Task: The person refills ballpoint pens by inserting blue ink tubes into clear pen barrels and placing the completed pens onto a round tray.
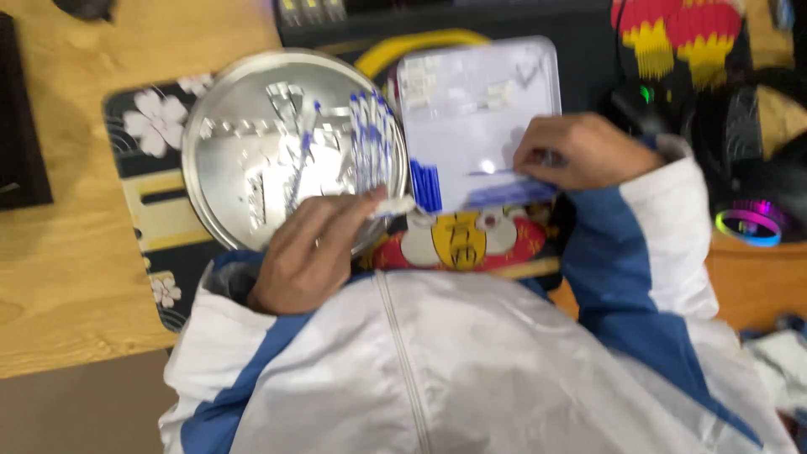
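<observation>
Wooden desk (59, 252); motion blur obscures items under hands, plastic box (479, 109).

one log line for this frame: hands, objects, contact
left hand: holds small white piece by round silver tray | right hand: on white rectangular box | blue pieces: at box edge | frame blurred

blurred blue sticks (426, 185); clear box (479, 109) contents unreadable.

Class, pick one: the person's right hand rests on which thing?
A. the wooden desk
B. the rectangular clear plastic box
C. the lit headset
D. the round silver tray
B: the right hand lies on the rectangular clear plastic box, while the left hand is at the round silver tray.
</observation>
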